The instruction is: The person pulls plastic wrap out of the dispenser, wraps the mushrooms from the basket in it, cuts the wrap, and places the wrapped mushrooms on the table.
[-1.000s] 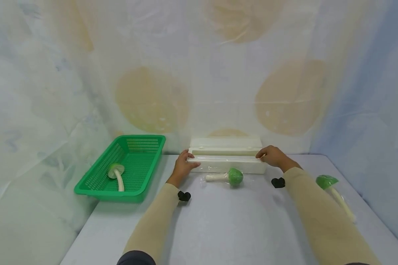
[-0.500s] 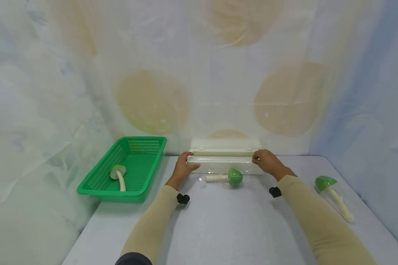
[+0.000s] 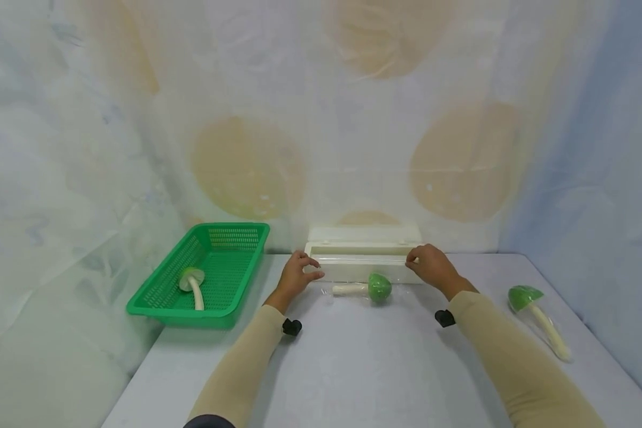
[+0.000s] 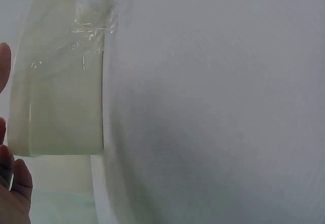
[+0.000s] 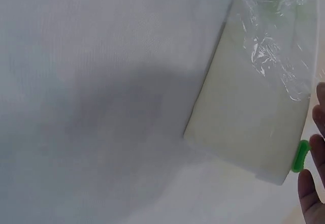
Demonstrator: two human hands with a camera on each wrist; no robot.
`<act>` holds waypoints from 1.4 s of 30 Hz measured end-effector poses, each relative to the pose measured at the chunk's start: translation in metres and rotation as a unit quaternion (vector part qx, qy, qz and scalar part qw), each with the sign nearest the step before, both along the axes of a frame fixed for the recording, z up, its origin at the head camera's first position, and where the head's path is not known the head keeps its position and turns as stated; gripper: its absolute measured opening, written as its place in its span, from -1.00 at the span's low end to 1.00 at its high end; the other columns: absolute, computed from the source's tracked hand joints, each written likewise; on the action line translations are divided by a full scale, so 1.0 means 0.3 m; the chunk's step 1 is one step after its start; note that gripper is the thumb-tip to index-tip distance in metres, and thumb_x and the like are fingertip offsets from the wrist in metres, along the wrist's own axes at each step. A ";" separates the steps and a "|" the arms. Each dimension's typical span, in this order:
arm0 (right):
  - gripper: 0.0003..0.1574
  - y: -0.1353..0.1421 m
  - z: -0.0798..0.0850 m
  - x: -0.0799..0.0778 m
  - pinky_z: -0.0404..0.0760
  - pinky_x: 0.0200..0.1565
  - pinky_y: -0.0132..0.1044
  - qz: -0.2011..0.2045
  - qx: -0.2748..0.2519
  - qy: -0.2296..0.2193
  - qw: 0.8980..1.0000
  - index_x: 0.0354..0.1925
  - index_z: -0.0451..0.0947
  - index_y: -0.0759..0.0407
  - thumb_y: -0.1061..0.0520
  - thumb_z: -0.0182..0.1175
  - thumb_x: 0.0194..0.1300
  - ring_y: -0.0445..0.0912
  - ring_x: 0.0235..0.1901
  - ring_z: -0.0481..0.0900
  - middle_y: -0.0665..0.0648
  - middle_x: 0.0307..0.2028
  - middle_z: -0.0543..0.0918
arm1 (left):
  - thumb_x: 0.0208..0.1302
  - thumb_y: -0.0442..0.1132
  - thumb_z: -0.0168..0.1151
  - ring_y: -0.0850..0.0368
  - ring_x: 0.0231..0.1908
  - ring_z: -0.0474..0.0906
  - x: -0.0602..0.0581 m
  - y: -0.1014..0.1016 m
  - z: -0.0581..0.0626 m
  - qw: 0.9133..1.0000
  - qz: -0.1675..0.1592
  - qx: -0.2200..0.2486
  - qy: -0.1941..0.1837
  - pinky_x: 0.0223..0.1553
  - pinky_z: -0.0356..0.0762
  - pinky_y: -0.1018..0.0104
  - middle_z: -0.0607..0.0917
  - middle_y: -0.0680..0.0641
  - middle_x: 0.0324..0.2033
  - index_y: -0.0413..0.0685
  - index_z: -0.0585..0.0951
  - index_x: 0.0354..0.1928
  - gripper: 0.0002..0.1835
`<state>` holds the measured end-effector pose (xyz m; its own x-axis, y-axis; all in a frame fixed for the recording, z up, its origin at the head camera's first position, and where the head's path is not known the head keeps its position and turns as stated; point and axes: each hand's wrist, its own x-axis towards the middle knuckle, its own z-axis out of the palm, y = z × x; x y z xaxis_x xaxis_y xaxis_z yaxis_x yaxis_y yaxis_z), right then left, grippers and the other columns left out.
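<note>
A white cling film box [image 3: 366, 272] stands at the back with its lid [image 3: 364, 233] raised and clear cling film [image 5: 269, 51] over its front. My left hand [image 3: 293, 278] is at the box's left end, thumb and index finger apart; nothing shows pinched between them. At the right end my right hand [image 3: 433, 267] brings its fingertips together at the cling film's edge, with a green slide cutter [image 5: 300, 156] beside its fingers. Before the box lies a film-wrapped toy mushroom [image 3: 378, 288], green-capped and white-stemmed. The contact at the right fingertips is partly hidden.
On the left stands a green plastic basket [image 3: 257, 255] holding another toy mushroom [image 3: 191, 279]. A wrapped toy mushroom [image 3: 525, 297] lies near the table's right edge. The white table [image 3: 374, 374] meets a patterned sheet [image 3: 364, 137] behind the box.
My right hand has moved slightly left along the box's top. My left fingers have shifted a little lower at the left end. The mushrooms lie as before.
</note>
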<state>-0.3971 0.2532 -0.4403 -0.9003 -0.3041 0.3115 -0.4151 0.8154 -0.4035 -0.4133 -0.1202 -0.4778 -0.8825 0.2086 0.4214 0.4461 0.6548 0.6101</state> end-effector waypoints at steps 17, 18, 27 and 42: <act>-0.73 -0.115 -0.067 0.078 0.48 -0.07 -0.01 0.032 -0.046 -0.034 0.998 -0.20 0.56 0.26 0.11 -0.01 0.44 0.04 -0.13 0.48 0.10 -0.18 0.52 | 0.28 -0.23 0.33 0.11 -0.33 0.55 0.018 0.008 -0.001 0.998 -0.034 0.044 -0.031 -0.37 0.52 0.25 0.66 0.08 -0.42 -0.09 0.66 -0.32 -0.91; -0.66 -0.122 -0.068 0.081 0.47 -0.05 0.01 0.030 -0.041 -0.041 0.998 -0.16 0.55 0.26 -0.01 0.07 0.41 0.05 -0.12 0.47 0.12 -0.15 0.51 | 0.27 -0.22 0.33 0.12 -0.33 0.55 0.016 0.008 0.000 0.998 -0.032 0.044 -0.033 -0.36 0.52 0.25 0.66 0.09 -0.43 -0.09 0.66 -0.31 -0.91; -0.22 -0.168 -0.090 0.059 0.45 -0.12 -0.05 -0.035 -0.076 -0.078 0.993 -0.08 0.40 0.28 -0.26 0.44 0.06 0.07 -0.18 0.42 0.20 -0.08 0.46 | 0.27 -0.25 0.33 0.14 -0.30 0.60 0.011 0.010 -0.005 0.992 -0.045 0.103 -0.065 -0.31 0.56 0.31 0.70 0.06 -0.37 -0.11 0.64 -0.29 -0.92; -0.62 -0.176 -0.080 0.047 0.53 -0.23 -0.05 -0.038 -0.050 -0.053 0.997 -0.18 0.63 0.08 -0.17 0.34 0.23 0.05 -0.22 0.57 0.13 -0.19 0.69 | 0.30 -0.41 0.25 0.08 -0.16 0.65 0.018 0.000 -0.010 0.979 -0.090 0.152 -0.103 -0.13 0.59 0.30 0.72 -0.10 -0.24 -0.30 0.63 -0.15 -0.88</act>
